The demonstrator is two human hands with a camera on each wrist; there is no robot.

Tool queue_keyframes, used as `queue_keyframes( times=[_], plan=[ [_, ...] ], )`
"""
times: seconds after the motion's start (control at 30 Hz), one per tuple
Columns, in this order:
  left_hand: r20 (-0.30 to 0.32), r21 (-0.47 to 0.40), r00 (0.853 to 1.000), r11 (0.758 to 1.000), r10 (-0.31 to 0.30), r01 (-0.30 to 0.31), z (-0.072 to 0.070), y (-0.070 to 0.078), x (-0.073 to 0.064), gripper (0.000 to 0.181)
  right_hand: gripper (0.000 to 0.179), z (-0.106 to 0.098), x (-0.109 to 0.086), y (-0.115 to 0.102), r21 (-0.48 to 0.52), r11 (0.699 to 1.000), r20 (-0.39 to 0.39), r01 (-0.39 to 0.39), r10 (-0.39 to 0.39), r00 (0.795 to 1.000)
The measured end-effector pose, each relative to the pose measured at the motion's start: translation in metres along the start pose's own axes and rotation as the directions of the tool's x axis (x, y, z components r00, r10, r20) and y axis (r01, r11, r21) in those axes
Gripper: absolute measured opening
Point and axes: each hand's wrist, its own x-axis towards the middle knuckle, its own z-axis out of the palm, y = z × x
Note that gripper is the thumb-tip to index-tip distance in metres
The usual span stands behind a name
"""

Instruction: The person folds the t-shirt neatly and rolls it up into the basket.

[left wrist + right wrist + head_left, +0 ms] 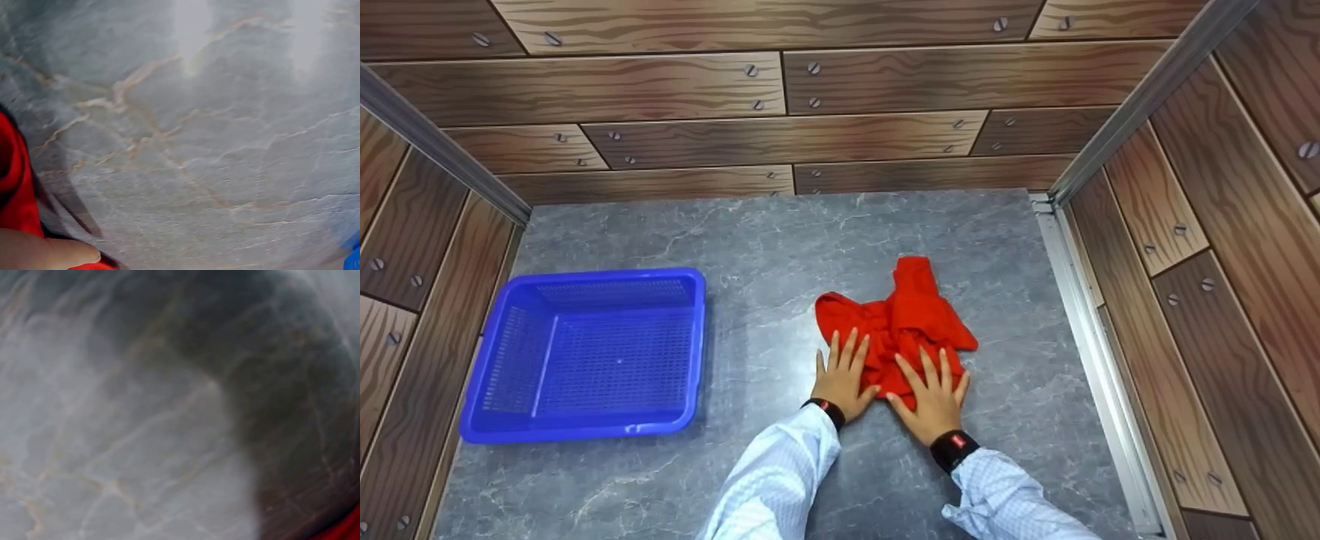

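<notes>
A crumpled piece of red cloth (915, 307), perhaps a garment, lies on the grey marbled surface, with a narrow sleeve-like part pointing away from me. My left hand (842, 381) rests on its near left side, fingers straight and spread. On the near right side my right hand (936, 401) lies with fingers spread over the folds. In the left wrist view, one finger (50, 251) shows beside the red cloth (17, 197) at the lower left. The right wrist view catches only a corner of the cloth (344, 530), and no fingers.
To the left stands a blue plastic basket (697, 352) with mesh sides, nothing visible inside. Wood-patterned panels (885, 139) form walls at the back and both sides. A metal rail (1099, 360) runs along the right edge of the surface.
</notes>
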Motion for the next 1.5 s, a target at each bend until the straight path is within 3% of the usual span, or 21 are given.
queue_keyframes(
  times=[0.37, 0.8, 1.13, 1.27, 1.5],
  plan=[
    [0.005, 0.024, 1.0, 0.999, 0.02, -0.02, 0.008, -0.008, -0.014, 0.072, 0.065, -0.001, -0.008, 0.0, -0.005, 1.0, -0.001, 0.022, -0.022, 1.0],
    [0.008, 0.007, 0.998, 0.998, 0.058, -0.058, 0.011, -0.017, -0.034, 0.075, 0.065, 0.004, -0.023, -0.008, -0.011, 0.999, -0.03, 0.044, -0.044, 0.999],
    [-0.067, 0.077, 0.99, 0.99, 0.128, -0.122, 0.015, -0.019, -0.048, 0.074, 0.065, 0.006, -0.034, -0.014, 0.018, 0.998, -0.049, 0.057, -0.056, 0.997],
    [-0.062, 0.026, 0.992, 0.993, 0.114, -0.113, 0.015, -0.018, -0.052, 0.072, 0.064, 0.005, -0.036, -0.016, 0.011, 0.998, -0.061, 0.067, -0.066, 0.996],
    [-0.055, -0.155, 0.998, 0.987, 0.039, -0.047, 0.004, -0.013, -0.053, 0.058, 0.064, 0.003, -0.034, -0.021, 0.01, 0.998, -0.041, 0.059, -0.059, 0.997]
  ],
)
